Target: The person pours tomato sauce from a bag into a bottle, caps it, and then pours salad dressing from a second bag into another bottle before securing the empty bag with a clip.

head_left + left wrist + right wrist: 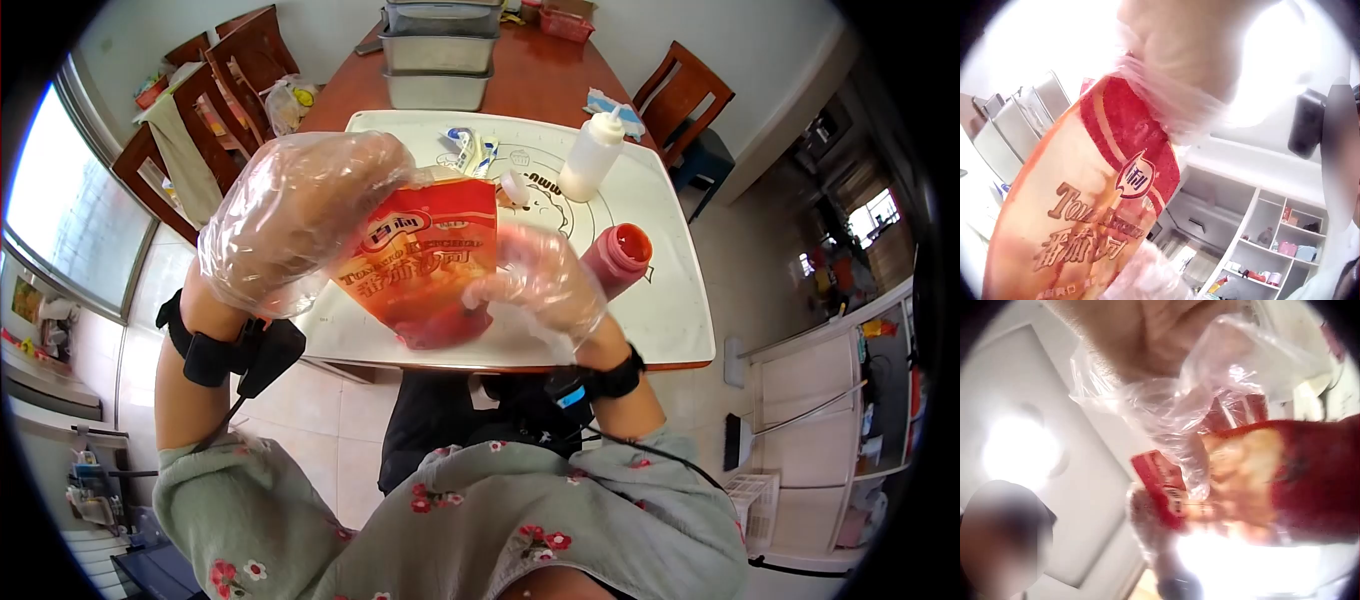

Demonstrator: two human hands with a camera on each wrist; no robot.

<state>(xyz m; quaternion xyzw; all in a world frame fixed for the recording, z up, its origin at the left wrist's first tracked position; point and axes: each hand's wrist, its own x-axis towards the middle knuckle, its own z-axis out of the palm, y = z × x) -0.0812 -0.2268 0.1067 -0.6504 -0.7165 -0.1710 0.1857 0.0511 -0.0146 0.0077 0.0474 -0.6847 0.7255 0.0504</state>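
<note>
A red tomato ketchup pouch [425,265] hangs tilted over the white mat, its printed side facing me. My left hand [305,210], in a clear plastic glove, grips its upper left corner; the left wrist view shows that grip above the pouch's red top band [1125,119]. On the other side my gloved right hand [550,285] pinches the pouch's edge, with the thumb [1194,465] across the printed face in the right wrist view. Just right of that hand, an uncapped red bottle [615,260] leans, red sauce visible at its mouth.
A white squeeze bottle [592,158] stands at the back right of the white mat [680,310]. Behind the pouch lie a small white cap [514,188] and a blue-and-white wrapper [472,150]. Stacked metal containers [438,60] stand farther back on the wooden table [550,70].
</note>
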